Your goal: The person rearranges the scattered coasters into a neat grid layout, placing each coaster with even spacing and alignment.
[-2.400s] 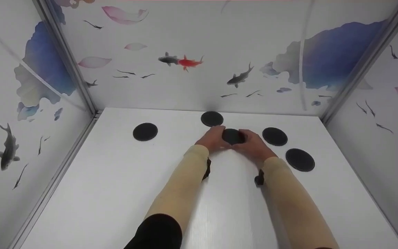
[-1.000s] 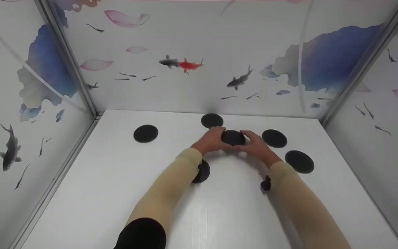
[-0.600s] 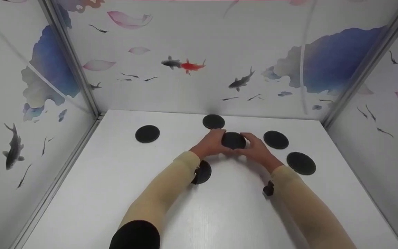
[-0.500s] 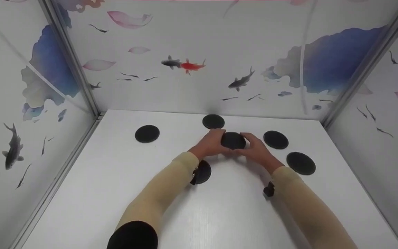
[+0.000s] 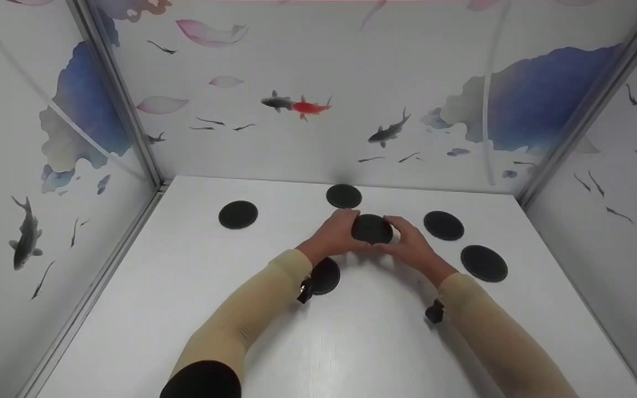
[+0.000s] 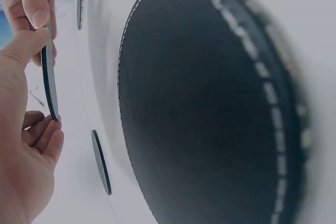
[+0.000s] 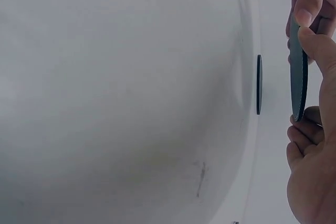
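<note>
Both hands hold one round black coaster (image 5: 372, 229) by its edge. The left hand (image 5: 334, 234) pinches its left side between thumb and fingers; the right hand (image 5: 408, 243) grips the right side, and the thumbs meet at the near edge. In the left wrist view this coaster (image 6: 49, 85) appears edge-on, with a gap between it and the table. The right wrist view also has the coaster (image 7: 299, 77) raised off the surface. Beside the left wrist lies another coaster (image 5: 325, 276), partly covered by the wrist camera; white stitching runs round its rim (image 6: 270, 93).
More black coasters lie flat on the white table (image 5: 351, 342): one far left (image 5: 238, 214), one at the back edge (image 5: 344, 196), and two to the right, a nearer coaster (image 5: 484, 263) and a farther coaster (image 5: 444, 225). Printed panels (image 5: 340, 143) enclose the back and sides.
The forearms have spread apart, uncovering the coaster by the left wrist. The held coaster stays between both hands and has come slightly nearer. The head view has shifted a little.
</note>
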The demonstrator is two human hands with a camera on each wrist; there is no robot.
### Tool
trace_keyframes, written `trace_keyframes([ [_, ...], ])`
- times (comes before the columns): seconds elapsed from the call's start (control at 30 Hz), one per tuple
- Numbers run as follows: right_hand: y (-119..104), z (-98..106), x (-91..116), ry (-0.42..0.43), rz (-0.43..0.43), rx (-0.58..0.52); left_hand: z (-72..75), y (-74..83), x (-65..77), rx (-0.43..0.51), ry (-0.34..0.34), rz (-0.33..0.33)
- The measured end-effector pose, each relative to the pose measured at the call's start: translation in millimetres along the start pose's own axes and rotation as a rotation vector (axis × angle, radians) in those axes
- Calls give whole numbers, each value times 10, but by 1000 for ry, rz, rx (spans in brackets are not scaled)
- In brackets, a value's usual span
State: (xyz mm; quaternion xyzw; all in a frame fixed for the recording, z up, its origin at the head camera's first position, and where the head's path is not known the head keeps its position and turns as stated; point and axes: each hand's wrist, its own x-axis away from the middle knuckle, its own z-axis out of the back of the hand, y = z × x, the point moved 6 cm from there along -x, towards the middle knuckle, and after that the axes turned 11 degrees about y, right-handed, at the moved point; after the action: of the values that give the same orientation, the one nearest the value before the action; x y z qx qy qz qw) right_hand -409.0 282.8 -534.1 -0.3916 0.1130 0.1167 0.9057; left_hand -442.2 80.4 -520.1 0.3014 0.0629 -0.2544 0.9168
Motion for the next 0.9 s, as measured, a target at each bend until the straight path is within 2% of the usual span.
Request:
trace_keyframes([
  [0.3, -88, 4, 105, 4, 20, -6, 53, 44, 114, 13, 26, -8],
  [0.67, -194, -8, 225, 18, 35, -26, 110, 40, 268, 15, 18, 12],
  [0.9, -239, -38, 322, 13, 24, 1, 109, 43, 381, 27, 33, 1],
])
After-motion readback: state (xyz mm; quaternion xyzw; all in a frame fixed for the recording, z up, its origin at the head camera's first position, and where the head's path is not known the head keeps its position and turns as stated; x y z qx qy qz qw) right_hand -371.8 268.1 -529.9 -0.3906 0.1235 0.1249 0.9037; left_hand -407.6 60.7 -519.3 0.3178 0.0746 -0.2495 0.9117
